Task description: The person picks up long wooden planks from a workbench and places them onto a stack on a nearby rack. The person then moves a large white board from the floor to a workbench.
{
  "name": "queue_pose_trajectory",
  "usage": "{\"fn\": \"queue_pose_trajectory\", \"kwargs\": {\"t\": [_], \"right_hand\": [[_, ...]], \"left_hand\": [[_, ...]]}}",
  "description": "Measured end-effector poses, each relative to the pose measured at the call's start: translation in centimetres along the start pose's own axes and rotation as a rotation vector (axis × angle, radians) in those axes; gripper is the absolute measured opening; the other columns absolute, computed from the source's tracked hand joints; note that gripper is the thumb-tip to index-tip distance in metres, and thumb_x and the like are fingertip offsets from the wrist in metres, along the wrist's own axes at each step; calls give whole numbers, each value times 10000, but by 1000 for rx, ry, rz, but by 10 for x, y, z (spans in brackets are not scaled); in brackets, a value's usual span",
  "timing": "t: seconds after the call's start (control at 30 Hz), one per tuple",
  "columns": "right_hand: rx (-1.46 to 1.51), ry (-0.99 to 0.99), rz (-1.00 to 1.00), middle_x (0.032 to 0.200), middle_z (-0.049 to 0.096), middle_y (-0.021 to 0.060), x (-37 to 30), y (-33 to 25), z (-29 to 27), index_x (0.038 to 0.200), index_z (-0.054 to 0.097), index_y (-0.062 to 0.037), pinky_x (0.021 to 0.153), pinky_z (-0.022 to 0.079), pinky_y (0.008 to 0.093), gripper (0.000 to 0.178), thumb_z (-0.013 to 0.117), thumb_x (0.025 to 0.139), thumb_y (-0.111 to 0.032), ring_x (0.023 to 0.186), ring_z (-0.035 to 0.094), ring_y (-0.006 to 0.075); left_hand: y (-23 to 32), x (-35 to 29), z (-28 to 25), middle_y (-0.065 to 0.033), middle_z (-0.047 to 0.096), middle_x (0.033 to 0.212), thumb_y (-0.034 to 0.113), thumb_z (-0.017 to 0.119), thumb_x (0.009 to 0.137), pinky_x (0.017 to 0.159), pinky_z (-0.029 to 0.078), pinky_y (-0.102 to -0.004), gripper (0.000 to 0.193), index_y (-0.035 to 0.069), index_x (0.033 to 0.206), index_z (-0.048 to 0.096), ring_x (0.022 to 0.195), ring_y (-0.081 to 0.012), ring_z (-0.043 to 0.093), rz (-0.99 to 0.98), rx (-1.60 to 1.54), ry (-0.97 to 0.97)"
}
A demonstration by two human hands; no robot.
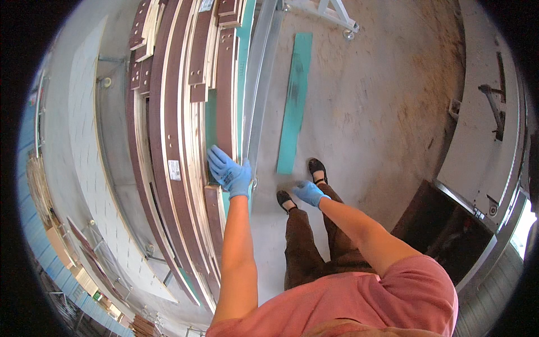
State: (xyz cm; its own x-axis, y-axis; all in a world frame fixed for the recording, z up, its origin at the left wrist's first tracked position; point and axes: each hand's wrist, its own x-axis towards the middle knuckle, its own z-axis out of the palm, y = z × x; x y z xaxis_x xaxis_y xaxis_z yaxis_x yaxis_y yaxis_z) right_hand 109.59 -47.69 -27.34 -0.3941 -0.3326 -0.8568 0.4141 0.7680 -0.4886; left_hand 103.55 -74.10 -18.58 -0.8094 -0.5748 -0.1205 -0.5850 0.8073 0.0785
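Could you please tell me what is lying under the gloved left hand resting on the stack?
Under the left hand are stacked boards on edge, brown-faced and pale, with a green one beside. What lies deeper in the stack is covered.

Daylight was bright and even, shadows soft, glare at the lower right edge; heavy fisheye bending, black corners, focus mostly sharp.

head view: worn on the person's head | faces steeply down past the pink shirt (387,297) at frame bottom | floor (382,101) far below, upper right | stacked boards (185,112) near, left | fisheye bends edges
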Motion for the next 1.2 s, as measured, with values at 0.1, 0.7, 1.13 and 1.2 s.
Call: {"fn": "queue_pose_trajectory", "kwargs": {"t": [0.1, 0.7, 1.13, 1.2], "right_hand": [[-112, 45, -7, 1205, 682, 252, -15, 5, 10, 1230, 677, -63, 975, 510, 498, 513, 582, 938, -474, 1144, 637, 433], [-1040, 215, -407, 1650, 300, 118, 293, 156, 136, 1545, 410, -274, 1198, 165, 686, 639, 584, 930, -270, 1548, 194, 393], [-1030, 564, -400, 1659, 289, 92, 421, 154, 8, 1501, 463, -232, 1108, 288, 731, 543, 534, 964, -269, 1499, 287, 442], [-1044, 818, -201, 1651, 299, 116, 453, 133, -72, 1516, 445, -200, 1107, 313, 722, 586, 572, 946, -257, 1486, 300, 446]], "left_hand": [[-4, -32, -11, -290, 241, 1613, 373, 775, 792, 1221, 219, -554, 1052, -47, 1573, 210, 1500, -473, 223, 140, -87, 89], [-59, -298, 134, -336, 391, 1529, 335, 708, 875, 1178, 307, -565, 779, -86, 1466, 424, 1435, -505, 362, 22, -166, -476], [-14, -260, 159, -335, 465, 1453, 266, 725, 855, 1109, 368, -568, 686, -97, 1386, 489, 1354, -517, 437, 91, -187, -477], [-5, -256, 161, -332, 468, 1452, 263, 726, 857, 1103, 374, -568, 680, -92, 1387, 490, 1349, -516, 442, 90, -213, -481]]}}
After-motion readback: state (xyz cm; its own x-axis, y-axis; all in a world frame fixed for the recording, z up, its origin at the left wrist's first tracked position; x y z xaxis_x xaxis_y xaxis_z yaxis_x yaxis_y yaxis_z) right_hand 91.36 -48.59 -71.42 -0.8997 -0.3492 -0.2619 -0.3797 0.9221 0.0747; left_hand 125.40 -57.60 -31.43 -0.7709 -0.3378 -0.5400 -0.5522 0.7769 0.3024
